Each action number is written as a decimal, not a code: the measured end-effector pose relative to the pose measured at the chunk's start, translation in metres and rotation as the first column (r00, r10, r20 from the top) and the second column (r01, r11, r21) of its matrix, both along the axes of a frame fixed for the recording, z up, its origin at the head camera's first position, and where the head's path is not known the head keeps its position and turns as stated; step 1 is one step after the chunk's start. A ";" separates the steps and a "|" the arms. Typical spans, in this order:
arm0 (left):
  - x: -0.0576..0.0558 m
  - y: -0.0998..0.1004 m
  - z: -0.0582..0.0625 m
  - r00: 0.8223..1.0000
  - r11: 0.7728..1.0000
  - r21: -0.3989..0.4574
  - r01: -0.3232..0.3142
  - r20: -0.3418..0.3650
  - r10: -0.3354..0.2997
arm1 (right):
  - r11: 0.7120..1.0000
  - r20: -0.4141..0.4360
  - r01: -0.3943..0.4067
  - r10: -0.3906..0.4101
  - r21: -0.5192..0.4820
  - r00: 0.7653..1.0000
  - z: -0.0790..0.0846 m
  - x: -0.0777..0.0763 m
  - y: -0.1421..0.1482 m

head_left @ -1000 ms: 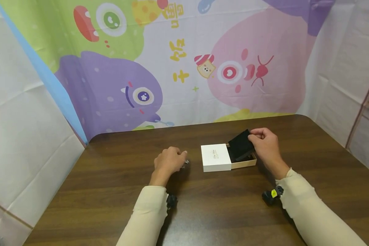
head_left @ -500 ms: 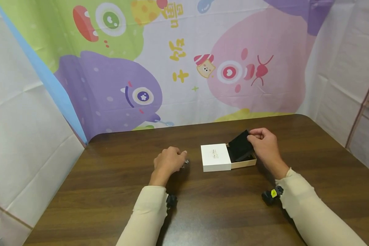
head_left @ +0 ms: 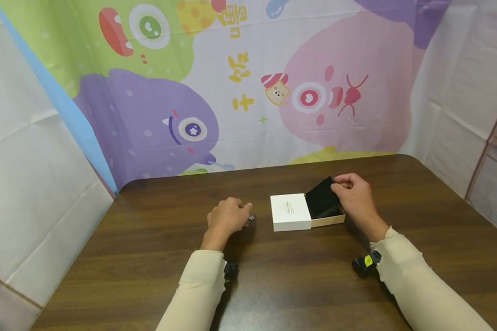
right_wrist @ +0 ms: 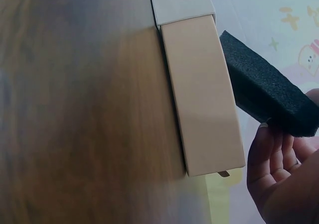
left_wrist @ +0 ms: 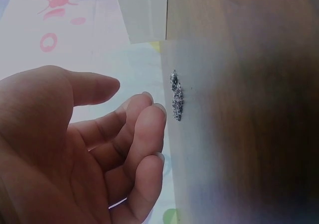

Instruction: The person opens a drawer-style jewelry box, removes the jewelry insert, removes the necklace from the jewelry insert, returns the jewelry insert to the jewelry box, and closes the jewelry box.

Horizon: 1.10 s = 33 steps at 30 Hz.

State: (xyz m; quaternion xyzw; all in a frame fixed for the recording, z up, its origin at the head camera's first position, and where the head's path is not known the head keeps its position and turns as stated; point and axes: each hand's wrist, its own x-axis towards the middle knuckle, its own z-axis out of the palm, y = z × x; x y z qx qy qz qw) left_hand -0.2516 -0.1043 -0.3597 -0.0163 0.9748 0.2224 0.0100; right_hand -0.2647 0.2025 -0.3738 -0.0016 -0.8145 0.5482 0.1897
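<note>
My right hand (head_left: 357, 198) pinches the right edge of a black foam pad (head_left: 324, 198), tilted up over the tan drawer (head_left: 328, 221) of a small gift box. The white sleeve (head_left: 291, 211) with gold print covers the drawer's left half. In the right wrist view, the thick foam (right_wrist: 266, 87) slants out of the drawer (right_wrist: 204, 94), with fingers under its raised end. To the left, my left hand (head_left: 228, 217) hovers with fingers loosely bent and nothing in them. Sparkly silver jewelry (left_wrist: 177, 99) lies on the table just past its fingertips, partly hidden by the hand in the head view.
The brown wood-grain table (head_left: 281, 285) extends around both hands. A cartoon-printed cloth (head_left: 248, 82) hangs along its far edge, with pale panels (head_left: 37, 161) at the sides. A small tan tab (right_wrist: 224, 173) sticks out at the drawer's end.
My right hand has shifted slightly left, and the foam pad's raised end has come down a little toward the drawer. The left hand, jewelry and box stay put.
</note>
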 end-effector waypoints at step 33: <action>0.000 0.000 -0.001 1.000 1.000 0.004 0.002 -0.011 -0.001 | 0.998 0.102 -0.028 0.023 0.053 0.994 -0.003 0.001 0.001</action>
